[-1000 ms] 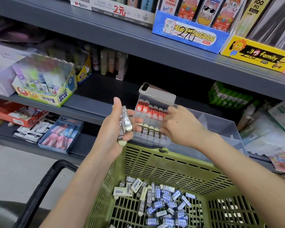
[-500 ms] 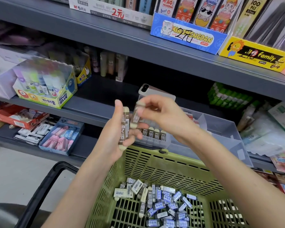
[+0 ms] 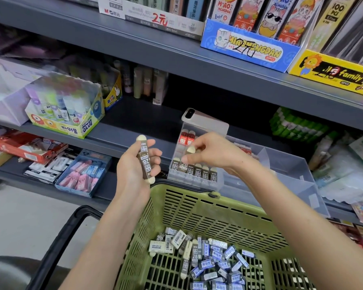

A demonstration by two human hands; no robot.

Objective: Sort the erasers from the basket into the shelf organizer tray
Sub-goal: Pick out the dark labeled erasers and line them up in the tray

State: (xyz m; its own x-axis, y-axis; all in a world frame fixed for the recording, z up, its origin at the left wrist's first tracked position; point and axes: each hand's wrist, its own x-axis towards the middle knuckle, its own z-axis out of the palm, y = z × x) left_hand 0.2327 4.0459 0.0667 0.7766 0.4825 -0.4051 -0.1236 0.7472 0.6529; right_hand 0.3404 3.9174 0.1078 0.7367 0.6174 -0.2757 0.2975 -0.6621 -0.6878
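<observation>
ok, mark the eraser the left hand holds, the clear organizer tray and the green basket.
eraser [image 3: 145,162] held by the left hand [image 3: 132,176]: head view, middle of its brown sleeve.
organizer tray [image 3: 197,183]: head view, clear front wall.
basket [image 3: 228,218]: head view, far green slatted wall.

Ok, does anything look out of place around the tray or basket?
Only a phone: it lies across the back of the clear tray, over the red erasers, and doesn't look like stock. The brown erasers in the front row stand upright; those in the basket lie jumbled.
</observation>
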